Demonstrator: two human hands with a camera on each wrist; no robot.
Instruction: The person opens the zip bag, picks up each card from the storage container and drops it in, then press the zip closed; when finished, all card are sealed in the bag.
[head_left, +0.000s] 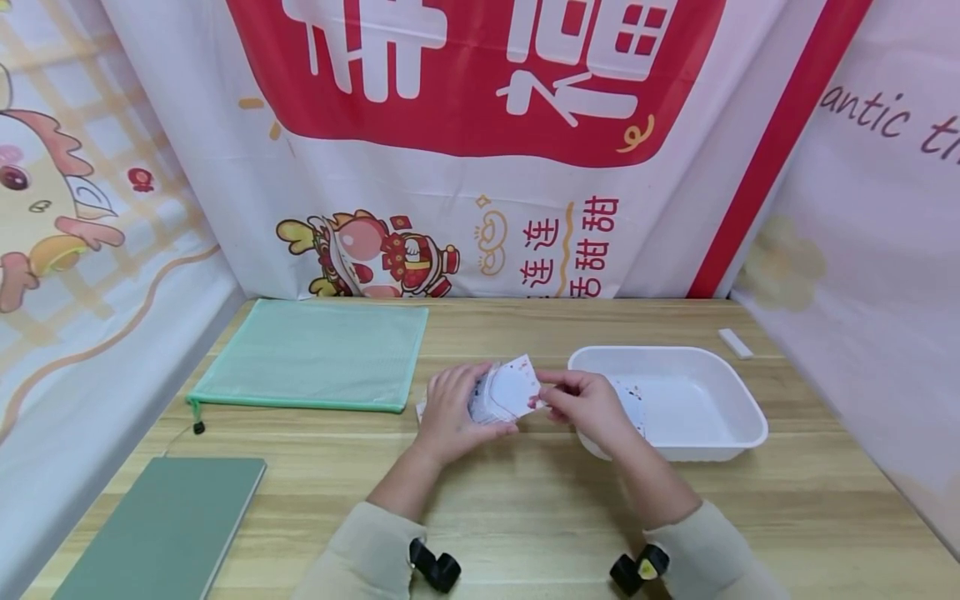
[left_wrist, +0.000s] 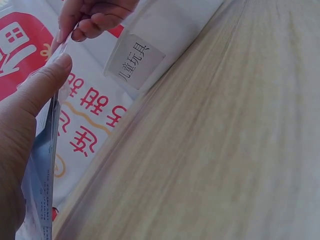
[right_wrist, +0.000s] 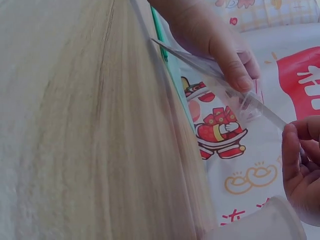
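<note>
My left hand grips a clear plastic sleeve in front of me, above the table. Out of the sleeve's right side sticks a white card with small coloured marks. The thumb and fingers of my right hand pinch this card's right edge. Seen from the right wrist, the card spans the gap between the two hands. Behind the left thumb in the left wrist view, a thin printed piece stands edge-on. How many pieces the sleeve holds cannot be told.
A white plastic basin stands right of the hands, a speckled sheet inside it. Its side bears a label. A mint mesh zip pouch lies back left, a green notebook front left. A small white block lies back right.
</note>
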